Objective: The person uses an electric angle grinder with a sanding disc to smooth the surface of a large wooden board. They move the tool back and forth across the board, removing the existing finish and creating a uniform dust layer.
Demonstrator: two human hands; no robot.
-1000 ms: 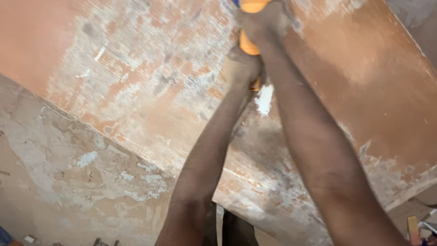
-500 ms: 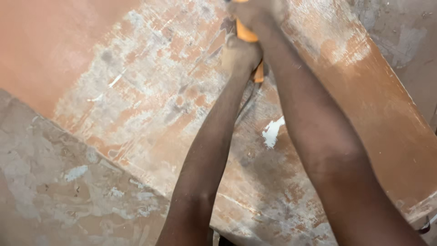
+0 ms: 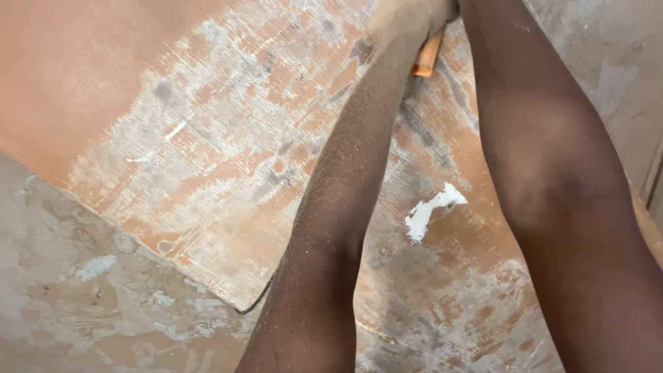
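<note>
Both forearms are being stretched out over a large reddish-brown board (image 3: 90,76), and the work is being done right at the top edge of the view. The left hand (image 3: 407,17) is being seen only in part: the dusty back of it and the wrist show, while the fingers are cut off by the frame, so whether they are being curled tight or spread cannot be told. Just beside that wrist an orange tool handle (image 3: 425,59) is being glimpsed, a short slanted length of it, and it appears to be gripped from above, though the grip itself is not being shown. The right hand is being carried out of view altogether; only its forearm (image 3: 552,179) is being seen, running up past the handle.

The arms are being held long and close together, which reads as weight being leaned onto the tool so that it is pressed flat to the surface. The board is being shown scraped over much of its middle, pale grey-white scuffing breaking through the brown coat, while the upper left is being left smooth. A white flake (image 3: 431,211) is lying loose between the two forearms. A thin dark cord (image 3: 259,304) is being trailed out from under the left arm at the board's lower edge, onto the blotchy concrete floor (image 3: 76,304) beneath.
</note>
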